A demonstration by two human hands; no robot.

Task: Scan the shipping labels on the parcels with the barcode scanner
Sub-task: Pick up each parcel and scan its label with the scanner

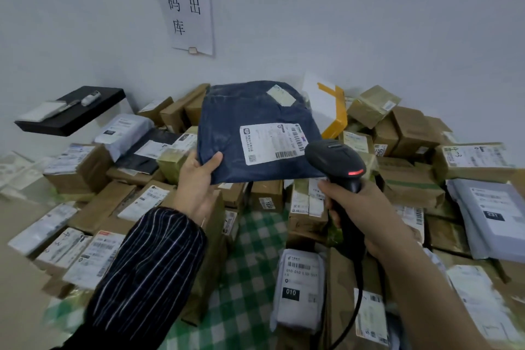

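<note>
Right hand (366, 207) is wrapped round the grip of the black corded barcode scanner (335, 162). Left hand (196, 182) pinches the lower left corner of a dark blue plastic mailer bag (250, 128), held up over the heap. Its white shipping label (272, 143) sits just beside the scanner's nose, so I'd say it's mid-scan. Next up is aiming squarely at a barcode. Brown cardboard parcels (412, 133) are piled behind, under a white paper wall sign (184, 3).

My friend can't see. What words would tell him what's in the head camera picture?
A person's left hand holds up a dark blue parcel, its white shipping label facing the black barcode scanner gripped in the right hand. Around them brown boxes and grey bags lie heaped on a green checked cloth.
</note>
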